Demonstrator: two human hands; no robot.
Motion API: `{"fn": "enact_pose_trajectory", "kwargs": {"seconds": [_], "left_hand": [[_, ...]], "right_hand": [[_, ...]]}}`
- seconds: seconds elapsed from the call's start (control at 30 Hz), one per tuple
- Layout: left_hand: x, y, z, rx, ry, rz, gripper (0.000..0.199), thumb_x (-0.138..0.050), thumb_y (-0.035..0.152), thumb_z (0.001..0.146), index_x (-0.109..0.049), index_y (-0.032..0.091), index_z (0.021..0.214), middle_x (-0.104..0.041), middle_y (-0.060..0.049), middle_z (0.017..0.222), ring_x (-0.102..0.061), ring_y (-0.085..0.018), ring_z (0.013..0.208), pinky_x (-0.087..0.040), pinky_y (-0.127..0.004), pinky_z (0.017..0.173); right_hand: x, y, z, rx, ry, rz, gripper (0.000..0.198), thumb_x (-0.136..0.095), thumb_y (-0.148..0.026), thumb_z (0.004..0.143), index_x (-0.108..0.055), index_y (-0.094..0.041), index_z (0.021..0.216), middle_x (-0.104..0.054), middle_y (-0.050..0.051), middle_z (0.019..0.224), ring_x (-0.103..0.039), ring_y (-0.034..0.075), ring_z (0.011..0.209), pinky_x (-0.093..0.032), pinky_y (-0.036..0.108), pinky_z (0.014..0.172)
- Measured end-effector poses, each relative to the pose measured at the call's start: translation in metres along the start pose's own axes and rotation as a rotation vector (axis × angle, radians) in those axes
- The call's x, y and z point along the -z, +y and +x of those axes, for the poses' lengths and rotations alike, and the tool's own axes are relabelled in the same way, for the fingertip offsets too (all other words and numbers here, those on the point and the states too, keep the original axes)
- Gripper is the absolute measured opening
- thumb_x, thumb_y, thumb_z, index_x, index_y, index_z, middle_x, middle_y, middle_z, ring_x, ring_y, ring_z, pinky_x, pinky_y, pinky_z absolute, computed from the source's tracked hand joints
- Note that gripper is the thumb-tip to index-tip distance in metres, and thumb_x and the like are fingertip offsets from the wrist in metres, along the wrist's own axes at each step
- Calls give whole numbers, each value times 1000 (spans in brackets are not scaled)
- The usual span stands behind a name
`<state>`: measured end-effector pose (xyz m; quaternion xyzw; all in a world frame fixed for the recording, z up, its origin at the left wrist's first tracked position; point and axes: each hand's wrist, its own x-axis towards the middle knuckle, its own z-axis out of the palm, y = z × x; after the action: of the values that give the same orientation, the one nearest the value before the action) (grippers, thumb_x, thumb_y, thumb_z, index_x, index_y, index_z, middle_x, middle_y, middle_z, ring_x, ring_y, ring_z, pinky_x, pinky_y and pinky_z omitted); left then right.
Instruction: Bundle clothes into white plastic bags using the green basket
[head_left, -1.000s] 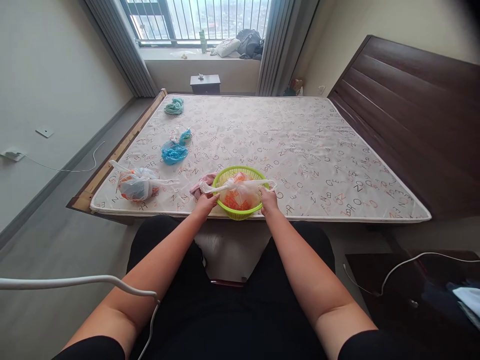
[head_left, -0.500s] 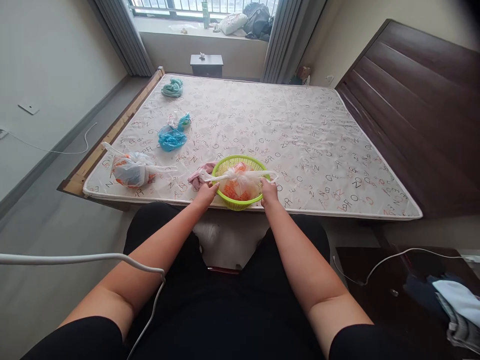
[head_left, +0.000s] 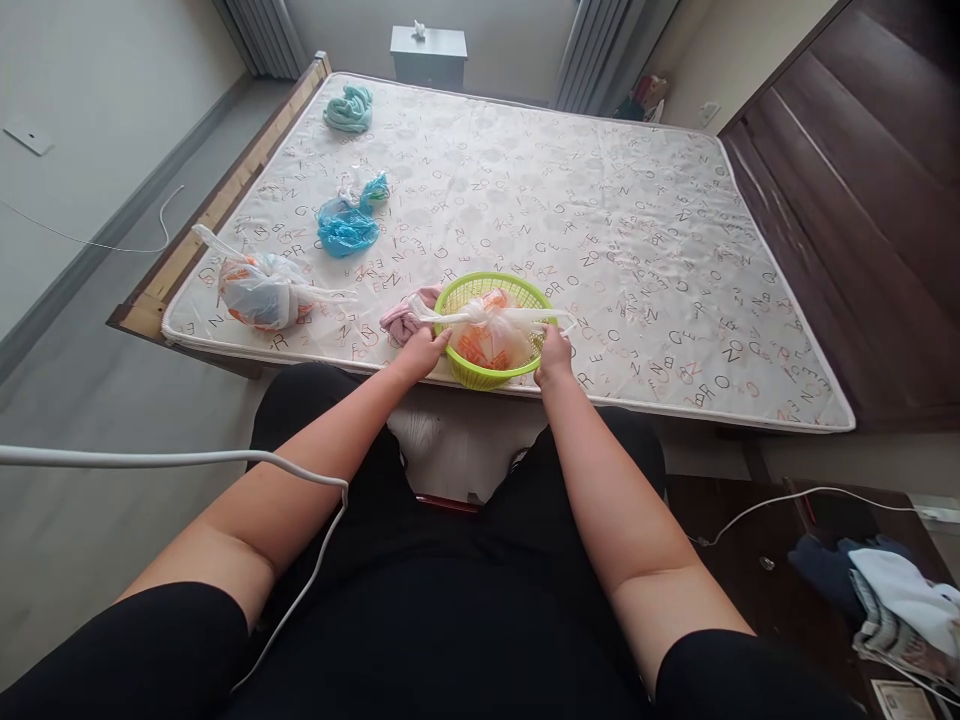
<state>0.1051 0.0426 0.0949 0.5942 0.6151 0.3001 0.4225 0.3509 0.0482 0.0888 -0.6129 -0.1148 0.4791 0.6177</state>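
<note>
A lime green basket (head_left: 486,375) sits at the near edge of the letter-printed mattress (head_left: 615,240). Inside it lies a clear plastic bag (head_left: 491,338) with orange contents. My left hand (head_left: 424,350) grips the bag's left handle, and my right hand (head_left: 555,355) grips its right handle. The two handles are stretched out sideways over the basket rim. A pink cloth (head_left: 401,318) lies just left of the basket, beside my left hand.
Along the mattress's left side lie a tied white bag with orange contents (head_left: 259,292), a blue bag (head_left: 346,225) and a teal cloth (head_left: 349,107). A dark headboard (head_left: 862,170) stands on the right. A white cable (head_left: 172,460) crosses my left arm. Folded clothes (head_left: 892,605) lie at lower right.
The view has tilted downward, so the window has left the frame. Both hands keep their hold on the bag's handles at the basket, with little movement.
</note>
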Motion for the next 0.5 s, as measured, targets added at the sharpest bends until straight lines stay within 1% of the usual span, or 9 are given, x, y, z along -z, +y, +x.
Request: {"fn": "enact_pose_trajectory", "kwargs": {"seconds": [0.13, 0.27, 0.43, 0.5], "left_hand": [[5, 5, -2, 21, -10, 67, 48, -61, 44, 98, -67, 10, 132, -73, -20, 129, -59, -36, 140, -39, -44, 126], [5, 6, -2, 28, 2, 88, 45, -63, 43, 98, -67, 11, 129, -73, -19, 127, -60, -36, 137, -43, -42, 122], [5, 4, 0, 67, -21, 113, 43, -60, 42, 100, -66, 9, 127, -71, -20, 124, -63, -37, 130, -45, -45, 118], [5, 2, 2, 55, -27, 96, 44, -60, 43, 100, -66, 9, 128, -70, -20, 123, -63, -38, 129, -45, -47, 118]], "right_hand": [[0, 0, 0, 7, 6, -22, 6, -61, -21, 87, -55, -23, 89, -67, -5, 75, -68, 13, 67, -60, 23, 61], [2, 3, 5, 26, -7, -49, 11, -65, -24, 85, -56, -24, 92, -68, -4, 78, -69, 14, 71, -61, 24, 63], [4, 7, 13, 38, 3, -103, 9, -65, -24, 85, -57, -23, 89, -68, -3, 80, -70, 14, 73, -60, 24, 62], [4, 7, 14, 33, -1, -116, 9, -65, -23, 84, -58, -23, 89, -68, -3, 81, -69, 14, 72, -60, 24, 62]]}}
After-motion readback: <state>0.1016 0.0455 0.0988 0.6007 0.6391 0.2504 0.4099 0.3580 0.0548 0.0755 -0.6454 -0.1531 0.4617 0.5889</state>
